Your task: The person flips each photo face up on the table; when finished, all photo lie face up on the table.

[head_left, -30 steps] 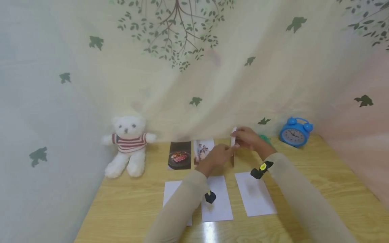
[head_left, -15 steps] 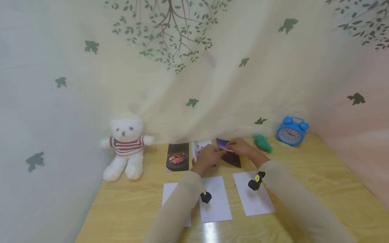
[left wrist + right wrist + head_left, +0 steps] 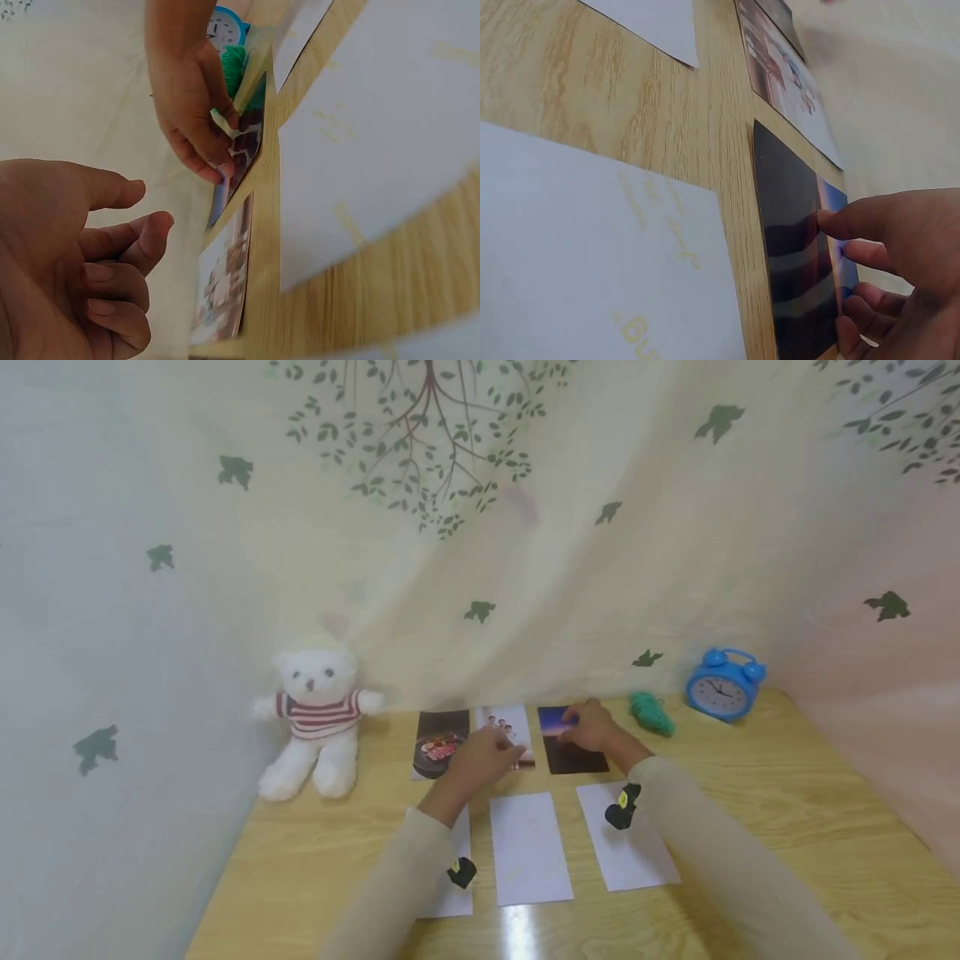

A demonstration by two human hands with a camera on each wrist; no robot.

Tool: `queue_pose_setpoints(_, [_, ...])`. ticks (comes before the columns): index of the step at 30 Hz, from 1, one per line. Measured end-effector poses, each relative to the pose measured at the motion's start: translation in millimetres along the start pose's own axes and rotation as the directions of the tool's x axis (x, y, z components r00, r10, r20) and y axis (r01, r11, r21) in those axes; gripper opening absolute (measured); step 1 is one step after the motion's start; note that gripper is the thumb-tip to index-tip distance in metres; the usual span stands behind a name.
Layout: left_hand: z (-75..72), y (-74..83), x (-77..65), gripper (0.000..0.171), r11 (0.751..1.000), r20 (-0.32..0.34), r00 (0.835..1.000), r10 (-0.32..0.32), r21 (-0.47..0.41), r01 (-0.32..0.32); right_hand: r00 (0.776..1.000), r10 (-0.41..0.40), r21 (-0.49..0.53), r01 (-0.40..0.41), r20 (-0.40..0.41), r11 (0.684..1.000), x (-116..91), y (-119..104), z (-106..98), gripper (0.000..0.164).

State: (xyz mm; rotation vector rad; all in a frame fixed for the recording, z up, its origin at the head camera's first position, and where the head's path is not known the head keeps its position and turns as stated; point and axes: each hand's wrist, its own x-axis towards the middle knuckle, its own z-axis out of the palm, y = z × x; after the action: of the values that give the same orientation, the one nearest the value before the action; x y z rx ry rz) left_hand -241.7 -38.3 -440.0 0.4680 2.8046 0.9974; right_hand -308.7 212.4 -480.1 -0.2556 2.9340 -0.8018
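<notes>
In the head view, my right hand (image 3: 589, 727) rests its fingertips on a photo card (image 3: 577, 758) with a blue-purple sky above a dark lower half. The card lies flat at the back of the table. From the right wrist, the thumb and spread fingers touch the face of that same photo (image 3: 791, 247). My left hand (image 3: 480, 764) hovers in front of a photo of a group of people (image 3: 525, 727) and holds nothing, its fingers loosely bent. Left of it, a photo of meat on a dark plate (image 3: 435, 747) is partly covered by that hand.
Three white sheets (image 3: 531, 847) lie in a front row; the left one is partly under my left sleeve. A white teddy bear (image 3: 318, 722) sits at the left. Green yarn (image 3: 651, 714) and a blue alarm clock (image 3: 725, 685) stand at the back right, before a cloth backdrop (image 3: 420, 635).
The sky photo has gone from upright between both hands to flat on the table. My left hand has let go of it and moved left toward the front.
</notes>
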Motion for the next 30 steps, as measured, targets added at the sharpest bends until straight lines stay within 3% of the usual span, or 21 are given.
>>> queue_pose_setpoints(4, [-14.8, -15.4, -26.6, 0.031, 0.998, 0.009, 1.000, 0.016, 0.056, -0.017, 0.999, -0.009, -0.023, 0.008, -0.035, 1.000, 5, 3, -1, 0.042])
queue_pose_setpoints(11, [-43.1, -57.0, -69.6, 0.023, 0.988, -0.009, 0.999, -0.038, 0.151, 0.039, 1.000, 0.004, -0.027, -0.004, -0.023, 1.000, 4, 0, -3, 0.047])
queue_pose_setpoints(14, [-58.1, -78.0, -86.6, 0.017, 0.991, 0.014, 1.000, -0.025, 0.132, 0.023, 1.000, 0.019, -0.016, -0.019, -0.019, 1.000, -2, -11, -5, 0.049])
queue_pose_setpoints(17, [-72.4, -97.5, -99.3, 0.016, 0.995, 0.064, 0.998, 0.017, 0.097, -0.023, 0.998, 0.028, 0.033, -0.026, -0.065, 0.999, -13, -27, -6, 0.048])
queue_pose_setpoints(20, [-79.1, -112.8, -108.2, 0.030, 0.997, 0.126, 0.992, 0.026, 0.075, -0.035, 0.995, 0.002, 0.096, 0.007, -0.103, 0.995, -26, -47, -1, 0.046])
queue_pose_setpoints(23, [-79.4, -120.9, -117.3, 0.053, 0.996, 0.186, 0.982, -0.012, 0.092, -0.005, 0.993, -0.080, 0.136, 0.092, -0.089, 0.986, -40, -71, 11, 0.037])
queue_pose_setpoints(27, [-77.6, -122.5, -131.4, 0.081, 0.991, 0.251, 0.968, -0.027, 0.131, -0.006, 0.987, -0.157, 0.164, 0.152, 0.018, 0.975, -60, -107, 34, 0.027])
queue_pose_setpoints(30, [-76.9, -120.4, -142.3, 0.095, 0.988, 0.291, 0.955, -0.048, 0.156, 0.002, 0.978, -0.174, 0.162, 0.155, 0.111, 0.974, -72, -130, 50, 0.030])
